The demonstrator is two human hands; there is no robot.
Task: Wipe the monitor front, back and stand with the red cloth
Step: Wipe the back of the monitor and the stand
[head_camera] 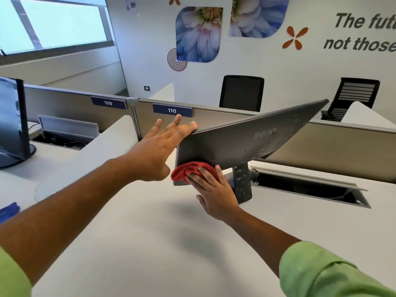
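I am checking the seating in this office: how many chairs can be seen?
2. One black chair stands behind the partition with the 110 label; the other black chair is further right, behind the monitor. More may be hidden behind the partitions.

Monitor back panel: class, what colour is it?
Dark grey, on the monitor back in the head view.

red cloth (188, 170), grey monitor (240, 144), green sleeve (321, 273)

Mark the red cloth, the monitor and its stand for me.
red cloth (185, 171), head view, bunched folds left of the fingers.
monitor (242, 144), head view, middle of grey back panel.
stand (243, 183), head view, upright neck.
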